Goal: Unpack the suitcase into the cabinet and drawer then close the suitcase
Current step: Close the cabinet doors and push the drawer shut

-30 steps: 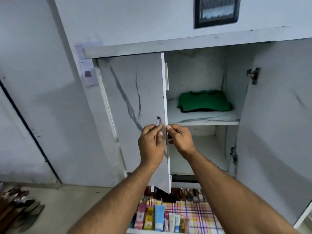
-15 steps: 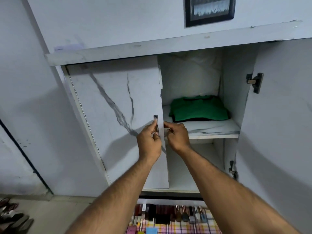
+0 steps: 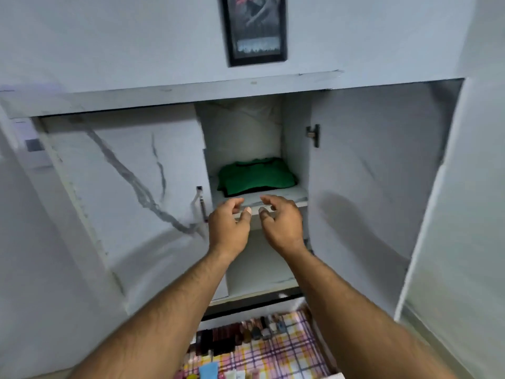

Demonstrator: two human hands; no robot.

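Cabinet shelf holds green garment; drawer open.

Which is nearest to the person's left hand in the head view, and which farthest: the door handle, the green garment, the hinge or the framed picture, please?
From the left hand:
1. Door handle, just to its left on the left door.
2. Green garment, on the shelf above.
3. Hinge, upper right on the open door.
4. Framed picture, high on the wall.
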